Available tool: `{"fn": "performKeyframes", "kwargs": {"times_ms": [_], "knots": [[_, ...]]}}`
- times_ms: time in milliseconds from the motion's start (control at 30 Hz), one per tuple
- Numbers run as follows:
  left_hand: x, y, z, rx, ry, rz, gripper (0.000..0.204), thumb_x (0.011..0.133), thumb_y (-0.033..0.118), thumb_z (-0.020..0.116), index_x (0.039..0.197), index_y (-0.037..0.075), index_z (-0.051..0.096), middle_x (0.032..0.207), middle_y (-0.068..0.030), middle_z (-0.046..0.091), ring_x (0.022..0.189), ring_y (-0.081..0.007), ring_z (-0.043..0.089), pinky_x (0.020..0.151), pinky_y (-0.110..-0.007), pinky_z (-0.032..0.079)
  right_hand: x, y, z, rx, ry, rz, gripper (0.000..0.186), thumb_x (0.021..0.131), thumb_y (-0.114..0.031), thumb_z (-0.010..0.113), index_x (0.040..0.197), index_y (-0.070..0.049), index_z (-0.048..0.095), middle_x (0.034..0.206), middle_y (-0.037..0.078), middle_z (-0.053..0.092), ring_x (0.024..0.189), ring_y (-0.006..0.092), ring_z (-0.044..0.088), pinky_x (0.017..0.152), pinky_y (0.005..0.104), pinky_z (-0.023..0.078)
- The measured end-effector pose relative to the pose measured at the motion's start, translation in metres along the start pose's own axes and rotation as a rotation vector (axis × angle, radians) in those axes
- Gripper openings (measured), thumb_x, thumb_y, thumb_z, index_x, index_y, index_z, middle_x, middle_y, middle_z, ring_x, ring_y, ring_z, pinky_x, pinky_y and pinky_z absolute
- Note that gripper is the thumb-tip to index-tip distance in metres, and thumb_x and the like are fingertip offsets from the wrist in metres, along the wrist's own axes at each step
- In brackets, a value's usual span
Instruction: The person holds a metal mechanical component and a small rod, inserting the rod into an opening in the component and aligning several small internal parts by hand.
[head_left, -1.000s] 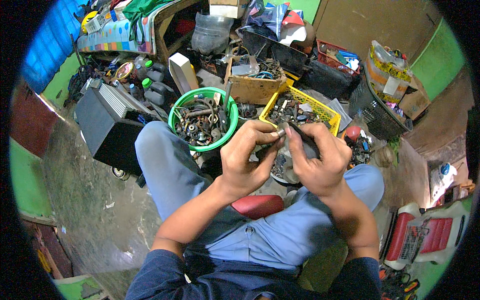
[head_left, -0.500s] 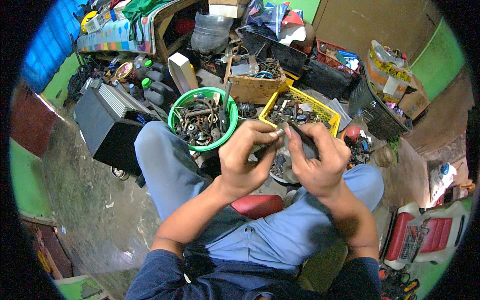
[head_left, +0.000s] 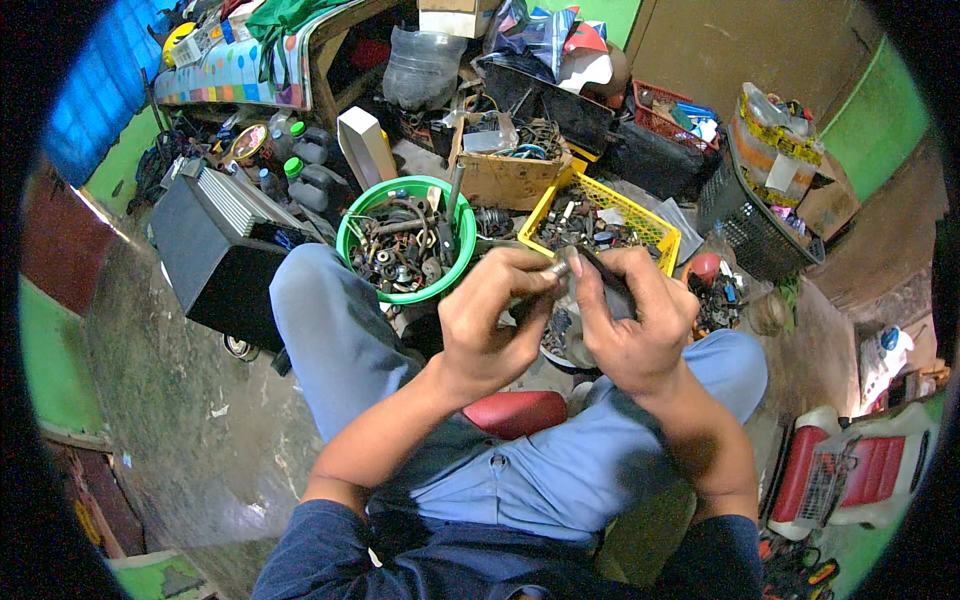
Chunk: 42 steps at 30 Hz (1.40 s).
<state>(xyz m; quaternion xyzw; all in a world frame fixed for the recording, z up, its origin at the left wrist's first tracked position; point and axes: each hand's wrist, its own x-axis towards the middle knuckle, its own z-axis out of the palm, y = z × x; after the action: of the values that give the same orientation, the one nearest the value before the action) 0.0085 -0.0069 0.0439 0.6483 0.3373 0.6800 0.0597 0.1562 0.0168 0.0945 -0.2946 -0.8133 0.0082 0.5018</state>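
Observation:
In front of my knees, both hands are raised and close together. My left hand point(head_left: 490, 312) pinches a small silvery metal part point(head_left: 562, 263) between thumb and fingertips. My right hand point(head_left: 645, 318) has its fingers curled round a slim dark piece point(head_left: 600, 268), and its thumb tip meets the metal part. Exactly what kind of part and piece these are is too small to tell. Just beyond the hands stand a green basin point(head_left: 467, 258) of mixed metal parts and a yellow crate point(head_left: 532, 218) of small parts.
A black box-shaped unit point(head_left: 215, 262) stands left of my knee. Behind the basin is a cardboard box point(head_left: 510, 180) of wires. A dark lattice basket point(head_left: 745, 215) stands at the right. A red seat point(head_left: 515, 412) shows between my legs, and a red-and-white case point(head_left: 870, 468) lies far right.
Both hands stay in almost the same place, with the small metal part between them. The fingertips have shifted only very slightly around it.

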Motion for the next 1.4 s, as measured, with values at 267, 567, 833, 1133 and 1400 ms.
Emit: {"fn": "performKeyframes", "kwargs": {"times_ms": [267,567,833,1133,1400], "knots": [[-0.001,0.000,-0.004,0.055,-0.064,0.071,0.027,0.071,-0.013,0.073,0.090,-0.001,0.058,0.093,-0.0177,0.068,0.082,-0.0259,0.069,0.071,-0.032,0.054,0.001,-0.004,0.000,0.028,-0.006,0.059,0.014,0.082,-0.003,0.072,0.080,-0.002,0.058,0.066,0.013,0.062,0.056,0.0284,0.065,0.050,0.0386,0.048],[-0.002,-0.002,-0.004,0.042,-0.071,0.095,0.028,0.070,-0.012,0.074,0.091,0.000,0.059,0.094,-0.0176,0.069,0.082,-0.0266,0.069,0.071,-0.032,0.054,0.005,-0.005,0.000,0.030,0.006,0.059,0.014,0.083,-0.003,0.072,0.080,-0.002,0.058,0.066,0.013,0.062,0.055,0.0283,0.065,0.050,0.0385,0.047],[0.003,-0.001,-0.003,-0.007,-0.109,0.125,0.024,0.070,-0.015,0.070,0.089,-0.003,0.061,0.092,-0.0181,0.067,0.076,-0.0289,0.068,0.067,-0.033,0.054,0.008,-0.004,0.001,0.081,0.042,0.129,0.014,0.084,-0.004,0.072,0.079,-0.002,0.059,0.063,0.012,0.062,0.056,0.0249,0.066,0.050,0.0358,0.048],[0.003,-0.002,-0.002,-0.036,0.003,0.072,0.026,0.071,-0.016,0.072,0.089,-0.002,0.059,0.091,-0.0171,0.068,0.080,-0.0261,0.069,0.069,-0.032,0.055,0.004,-0.002,-0.005,0.088,0.086,0.142,0.015,0.084,-0.006,0.074,0.079,-0.003,0.061,0.063,0.010,0.064,0.053,0.0199,0.067,0.049,0.0322,0.048],[0.003,-0.003,-0.003,-0.024,-0.004,0.094,0.027,0.071,-0.016,0.071,0.090,-0.002,0.059,0.093,-0.0175,0.068,0.081,-0.0266,0.069,0.070,-0.032,0.055,0.004,-0.005,-0.008,0.069,0.077,0.100,0.013,0.083,-0.004,0.074,0.080,-0.001,0.062,0.064,0.011,0.064,0.054,0.0209,0.067,0.050,0.0325,0.049]]}}
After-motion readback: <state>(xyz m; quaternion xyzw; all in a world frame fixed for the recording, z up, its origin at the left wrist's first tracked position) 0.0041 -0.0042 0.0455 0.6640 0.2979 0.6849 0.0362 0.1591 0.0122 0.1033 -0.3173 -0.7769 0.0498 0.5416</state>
